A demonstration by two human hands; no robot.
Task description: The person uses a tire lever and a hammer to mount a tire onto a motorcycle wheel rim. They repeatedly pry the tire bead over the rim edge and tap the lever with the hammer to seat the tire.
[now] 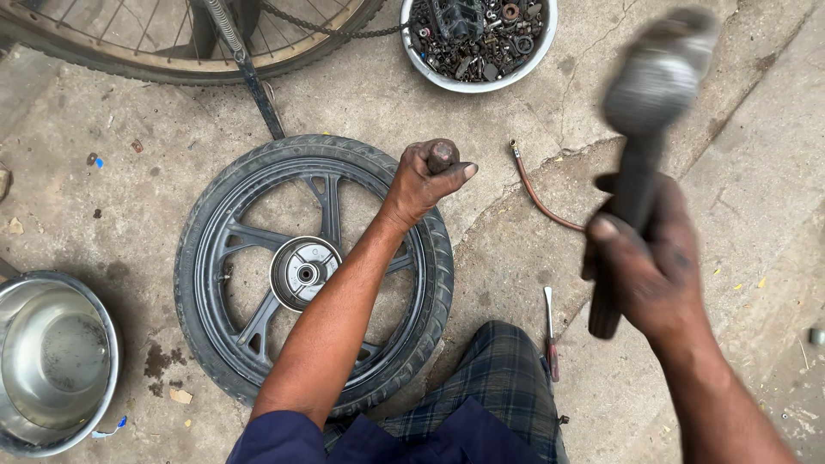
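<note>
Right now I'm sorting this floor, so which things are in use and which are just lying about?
In use:
left hand gripping a rod at the wheel
right hand holding a raised hammer

Lying about:
steel bowl
bowl of small metal parts
hose
screwdriver
bicycle wheel

1. A round white metal bowl (478, 84) heaped with dark nuts, bearings and small parts sits at the top
2. A large spoked bicycle wheel (129, 64) with its chain lies at the upper left
3. A shiny empty steel basin (53, 361) rests at the left edge
4. A thin reddish-brown hose (537, 198) curls across the cracked concrete
5. A red-handled screwdriver (550, 335) lies beside the checked cloth
</note>
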